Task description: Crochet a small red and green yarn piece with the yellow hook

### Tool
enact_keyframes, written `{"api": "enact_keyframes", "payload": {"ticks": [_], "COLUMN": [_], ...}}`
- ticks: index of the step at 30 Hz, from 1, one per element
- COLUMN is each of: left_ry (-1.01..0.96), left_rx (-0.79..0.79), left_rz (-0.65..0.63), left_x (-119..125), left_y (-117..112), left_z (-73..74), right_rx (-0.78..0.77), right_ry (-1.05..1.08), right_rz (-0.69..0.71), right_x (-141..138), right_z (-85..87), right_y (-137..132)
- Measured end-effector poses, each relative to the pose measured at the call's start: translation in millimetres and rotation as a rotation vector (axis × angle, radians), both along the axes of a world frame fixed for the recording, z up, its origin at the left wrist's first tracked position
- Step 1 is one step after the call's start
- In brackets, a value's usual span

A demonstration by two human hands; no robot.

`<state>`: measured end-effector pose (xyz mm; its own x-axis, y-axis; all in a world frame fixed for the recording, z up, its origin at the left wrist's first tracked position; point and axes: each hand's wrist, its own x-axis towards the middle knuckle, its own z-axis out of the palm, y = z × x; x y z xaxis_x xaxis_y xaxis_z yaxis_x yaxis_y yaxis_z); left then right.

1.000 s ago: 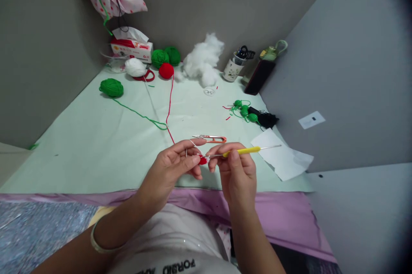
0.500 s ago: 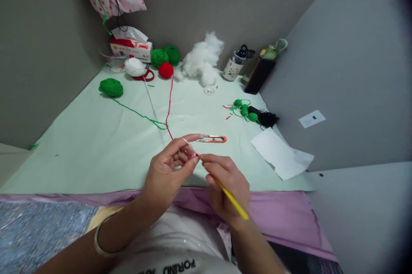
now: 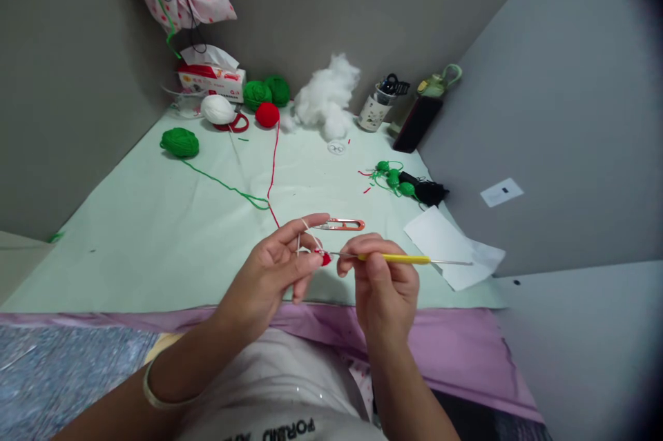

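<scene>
Pinched between the thumb and fingers of my left hand (image 3: 272, 265) is a small red and white crochet piece (image 3: 324, 259). White yarn (image 3: 305, 223) loops over the raised index finger of that hand. My right hand (image 3: 386, 282) grips a crochet hook (image 3: 396, 259) by its yellow handle, held nearly level. The hook's metal tip reaches the crochet piece; whether a loop is on it is too small to tell. Just beyond my hands lie thread snips (image 3: 347, 224) with an orange handle. Red yarn (image 3: 273, 165) runs from a red ball (image 3: 267, 114) toward my left hand.
Green yarn balls (image 3: 179, 142), a white ball (image 3: 217, 110), red-handled scissors (image 3: 238, 123), a tissue box (image 3: 220, 82) and white stuffing (image 3: 326, 96) stand at the back. Rightward are a pen cup (image 3: 376, 111), a phone (image 3: 417, 125), green crocheted pieces (image 3: 394, 177) and white paper (image 3: 450, 248).
My right hand has turned and shifted right, swinging the hook from a downward slant to nearly level. The red part of the crochet piece shows more, and my left hand has moved slightly right.
</scene>
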<state>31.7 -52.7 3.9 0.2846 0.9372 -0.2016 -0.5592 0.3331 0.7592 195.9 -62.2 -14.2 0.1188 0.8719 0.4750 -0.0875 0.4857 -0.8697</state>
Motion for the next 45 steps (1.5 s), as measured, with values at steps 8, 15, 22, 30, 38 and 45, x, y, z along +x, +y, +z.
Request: {"api": "enact_keyframes", "payload": {"ticks": [8,15,22,30,38,45], "left_ry": [0.099,0.004,-0.148,-0.008,-0.091,-0.151], "left_rx": [0.063,-0.019,-0.153,-0.031,-0.056,-0.058], "left_rz": [0.0,-0.002,-0.094,-0.069,-0.15,-0.187], "left_x": [1,7,-2,2,-3,-7], "left_y": [-2,-3,2,-2,-1,0], "left_z": [-1.8,-5.9,-6.2,-3.6,-3.8,-8.7], "right_rx": [-0.046,0.352,0.134,-0.143,-0.095,-0.22], "right_ry": [-0.061,-0.659,-0.249,0.108,0.115,0.246], "right_rz": [0.005,-0.223,-0.201,-0.007,0.125,0.172], "right_x": [-2,0,1,-7,0,6], "right_z": [-4.7,-15.4,-5.2,-3.5,-5.0,1.1], "right_y": [1,-5,-4,4,3,7]}}
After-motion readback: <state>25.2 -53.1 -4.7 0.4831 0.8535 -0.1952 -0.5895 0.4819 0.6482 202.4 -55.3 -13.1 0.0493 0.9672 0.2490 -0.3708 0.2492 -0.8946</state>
